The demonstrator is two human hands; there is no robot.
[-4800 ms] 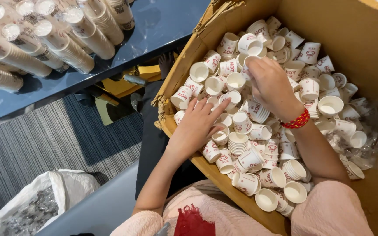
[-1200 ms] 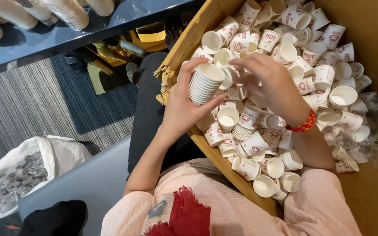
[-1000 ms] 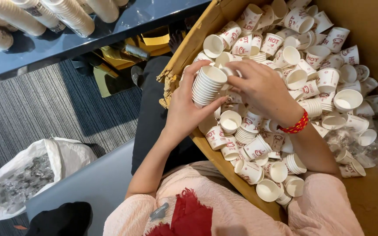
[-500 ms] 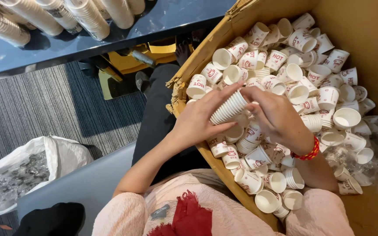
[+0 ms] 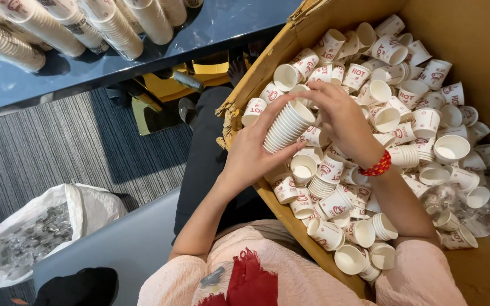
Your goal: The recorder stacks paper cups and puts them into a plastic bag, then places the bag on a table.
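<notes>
While the left hand (image 5: 253, 153) grips a nested stack of white paper cups (image 5: 287, 126) over the brown cardboard box (image 5: 256, 85) | right hand (image 5: 341, 116) pinches its top rim | loose red-printed cups (image 5: 421, 122) crowd beneath | long cup stacks (image 5: 109, 25) on dark surface (image 5: 199, 39) | white bag (image 5: 41, 232) on striped carpet.

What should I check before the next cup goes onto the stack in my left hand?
1. Left hand grips the stack of cups: ok.
2. Stack's open end faces the right hand: ok.
3. Right hand holds a loose cup: cannot tell, its fingers hide it.
4. Stack nested straight: ok.
5. Loose cups within reach in the cardboard box: ok.
</notes>
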